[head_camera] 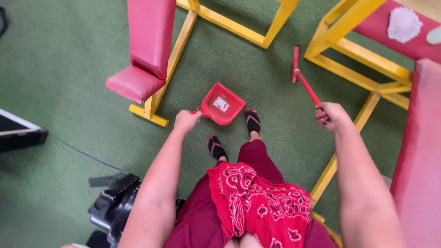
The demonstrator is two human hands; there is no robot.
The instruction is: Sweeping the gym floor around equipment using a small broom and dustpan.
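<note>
My left hand (186, 121) grips the handle of a red dustpan (222, 104), which hangs above the green carpet in front of my feet. A white label sits inside the pan. My right hand (331, 115) is closed around the red handle of a small broom (301, 77); its red brush head points away from me near a yellow frame. I stand in black sandals and dark red trousers, with a red patterned cloth at my waist.
A pink padded bench on a yellow frame (143, 50) stands ahead on the left. Another yellow frame with pink padding (363, 50) runs along the right. A white cloth (403, 24) lies on the right padding. Black equipment (112, 204) sits at lower left.
</note>
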